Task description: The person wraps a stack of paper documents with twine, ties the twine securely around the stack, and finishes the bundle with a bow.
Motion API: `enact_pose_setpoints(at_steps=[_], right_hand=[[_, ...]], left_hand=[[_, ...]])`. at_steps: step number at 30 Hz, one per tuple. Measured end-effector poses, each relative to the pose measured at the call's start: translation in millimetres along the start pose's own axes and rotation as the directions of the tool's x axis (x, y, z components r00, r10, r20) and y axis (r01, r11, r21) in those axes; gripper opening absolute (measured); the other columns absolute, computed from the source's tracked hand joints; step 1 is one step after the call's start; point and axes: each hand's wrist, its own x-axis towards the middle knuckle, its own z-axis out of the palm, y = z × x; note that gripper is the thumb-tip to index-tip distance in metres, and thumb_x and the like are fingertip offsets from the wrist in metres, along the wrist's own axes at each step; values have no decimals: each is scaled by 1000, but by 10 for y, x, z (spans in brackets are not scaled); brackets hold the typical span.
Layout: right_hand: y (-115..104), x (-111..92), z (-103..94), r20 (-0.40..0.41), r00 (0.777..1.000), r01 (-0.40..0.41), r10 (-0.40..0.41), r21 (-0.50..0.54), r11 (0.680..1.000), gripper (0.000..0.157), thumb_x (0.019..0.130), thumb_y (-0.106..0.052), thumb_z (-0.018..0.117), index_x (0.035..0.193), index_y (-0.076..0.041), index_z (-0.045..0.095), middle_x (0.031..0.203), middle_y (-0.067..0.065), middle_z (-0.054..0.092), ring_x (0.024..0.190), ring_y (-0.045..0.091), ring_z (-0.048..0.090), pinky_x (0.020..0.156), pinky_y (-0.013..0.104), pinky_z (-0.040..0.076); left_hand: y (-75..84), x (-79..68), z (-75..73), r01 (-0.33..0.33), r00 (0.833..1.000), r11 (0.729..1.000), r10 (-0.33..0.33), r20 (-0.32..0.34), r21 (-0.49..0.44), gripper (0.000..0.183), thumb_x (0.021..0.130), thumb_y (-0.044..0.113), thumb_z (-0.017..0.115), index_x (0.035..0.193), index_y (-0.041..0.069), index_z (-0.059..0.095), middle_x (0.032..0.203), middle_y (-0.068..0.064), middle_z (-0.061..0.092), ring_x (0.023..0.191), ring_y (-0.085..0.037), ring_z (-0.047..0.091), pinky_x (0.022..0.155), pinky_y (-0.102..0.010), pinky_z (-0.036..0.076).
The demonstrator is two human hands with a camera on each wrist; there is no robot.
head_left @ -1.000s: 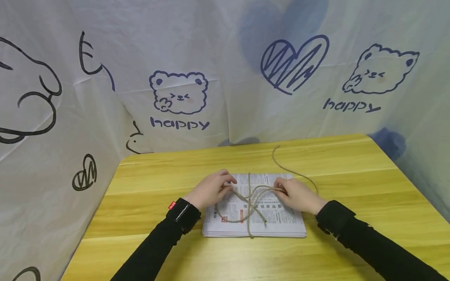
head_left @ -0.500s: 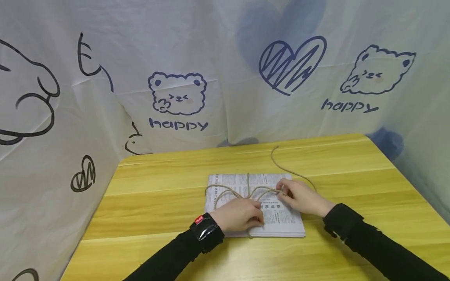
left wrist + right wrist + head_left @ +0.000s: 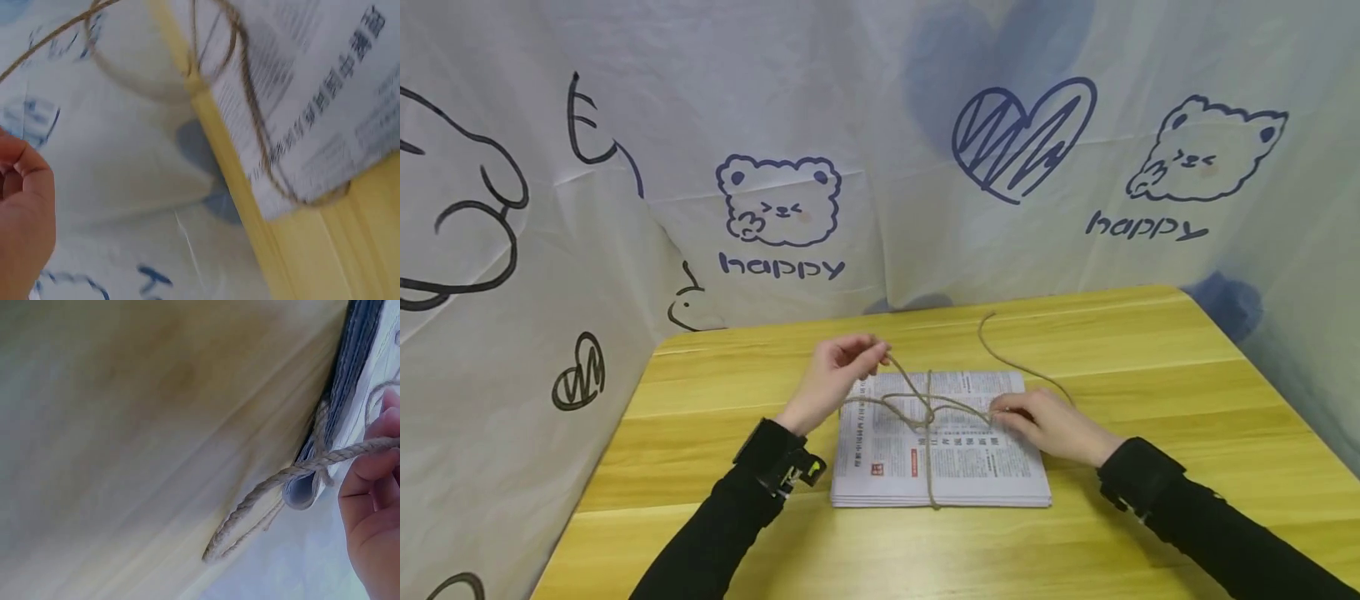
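Observation:
A stack of folded newspapers [image 3: 973,467] lies on the table, with brown twine [image 3: 928,467] running round it and crossing at the middle of its top. My left hand [image 3: 835,375], raised over the stack's far left corner, pinches one length of twine that slants up from the crossing. Over the right part of the paper my right hand [image 3: 1052,425] pinches another strand between thumb and fingers. In the right wrist view that rope [image 3: 281,478] passes through the fingers and bends back in a long loop. The left wrist view shows my left hand [image 3: 25,212] only partly, with twine [image 3: 253,106] across the print.
A loose tail of twine [image 3: 1022,367] curves over the table behind my right hand. The yellow wood-grain table [image 3: 745,367] ends at a white printed cloth [image 3: 880,208] hung behind it and along both sides.
My left hand went from the left of the crossing to the front of the stack, then up and back left, drawing twine upward. The right hand stayed nearly in place, holding its strand.

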Motion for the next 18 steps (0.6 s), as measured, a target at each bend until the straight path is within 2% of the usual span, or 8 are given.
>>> enact_pose_setpoints(at_steps=[3, 6, 9, 11, 13, 15, 17, 18], right_hand=[[19, -35, -30, 15, 1000, 25, -24, -15, 1000, 17, 93, -11, 59, 106, -12, 71, 97, 0, 70, 66, 1, 52, 60, 23, 43], [43, -78, -79, 40, 999, 27, -26, -18, 999, 16, 94, -11, 59, 103, -12, 72, 93, -1, 70, 63, 0, 51, 58, 23, 42], [82, -134, -139, 61, 998, 10, -9, -19, 1000, 15, 94, -11, 58, 100, -13, 73, 86, -3, 69, 60, 2, 49, 56, 23, 40], [113, -178, -191, 67, 997, -27, 28, -23, 999, 16, 94, -11, 58, 101, -11, 72, 86, -2, 69, 59, 2, 48, 56, 23, 40], [147, -224, -248, 51, 996, -76, 78, -38, 996, 16, 94, -11, 57, 102, -9, 72, 85, -2, 68, 58, 2, 46, 56, 24, 39], [175, -264, -305, 18, 991, -130, 131, -48, 990, 16, 94, -10, 58, 101, -9, 71, 82, -2, 67, 56, 3, 42, 56, 25, 37], [195, -288, -348, -15, 987, -159, 159, -63, 985, 14, 94, -10, 58, 98, -10, 71, 76, -4, 64, 53, 3, 39, 54, 26, 35], [200, -293, -363, -25, 986, -165, 163, -68, 984, 12, 93, -10, 59, 95, -12, 71, 72, -6, 61, 53, 3, 38, 54, 25, 34]], left_hand=[[-13, 10, -237, 11, 990, 989, -32, -139, -150, 18, 96, 18, 57, 102, 2, 63, 91, -11, 65, 74, -11, 55, 67, -21, 47], [-19, -20, -492, 28, 962, 969, -92, -255, -245, 19, 96, 22, 57, 101, 5, 61, 89, -2, 63, 75, -11, 53, 67, -19, 47], [-65, -95, -775, 62, 917, 947, -179, -357, -316, 23, 96, 25, 56, 105, 4, 58, 89, 0, 61, 75, -11, 51, 65, -18, 45], [-127, -177, -969, 106, 868, 943, -243, -433, -316, 23, 96, 25, 56, 105, 3, 57, 89, 0, 61, 74, -10, 51, 62, -18, 44], [-212, -282, -1149, 173, 806, 941, -306, -507, -292, 23, 97, 25, 55, 106, 4, 57, 88, 2, 61, 72, -9, 51, 60, -18, 43], [-315, -397, -1291, 292, 746, 938, -346, -569, -188, 23, 98, 27, 53, 105, 5, 58, 87, 3, 60, 72, -8, 53, 60, -17, 44], [-420, -518, -1383, 427, 720, 904, -364, -592, -36, 27, 99, 28, 50, 106, 4, 59, 89, 1, 62, 75, -11, 55, 62, -19, 44], [-471, -574, -1413, 483, 730, 875, -370, -575, 49, 29, 100, 28, 48, 108, 2, 59, 93, -3, 62, 78, -14, 56, 65, -21, 45]])
